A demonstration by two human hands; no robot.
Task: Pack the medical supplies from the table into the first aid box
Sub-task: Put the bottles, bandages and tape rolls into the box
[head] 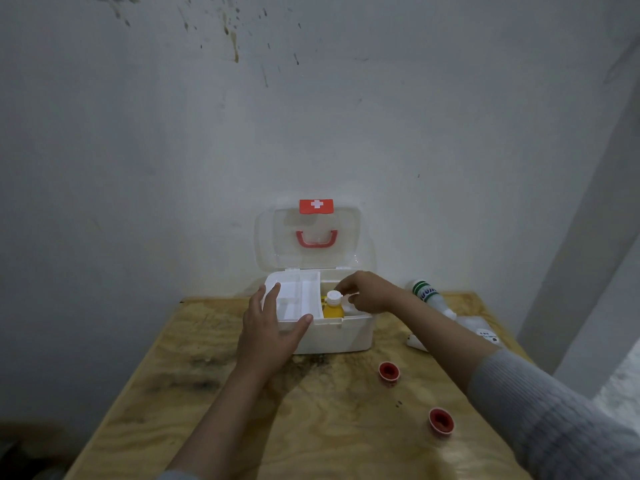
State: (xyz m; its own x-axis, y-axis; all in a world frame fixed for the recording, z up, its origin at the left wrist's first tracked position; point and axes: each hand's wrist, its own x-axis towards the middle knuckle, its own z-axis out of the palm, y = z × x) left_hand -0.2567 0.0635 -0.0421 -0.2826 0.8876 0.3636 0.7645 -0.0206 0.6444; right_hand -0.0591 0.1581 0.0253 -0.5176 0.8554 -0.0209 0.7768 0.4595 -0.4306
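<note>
Right grip (369,292) on bottle (333,308), left hand (268,327) on box (339,337)

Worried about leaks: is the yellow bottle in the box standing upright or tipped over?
Upright: the yellow bottle stands in the first aid box, white cap on top.

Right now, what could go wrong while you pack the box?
The yellow bottle stands upright in the box under the right hand; it could tip, or be too tall for the tray to fit back. The tray sits off to one side under the left hand and might slip. The green and white bottle lies on its side near the table edge and could roll off.
</note>
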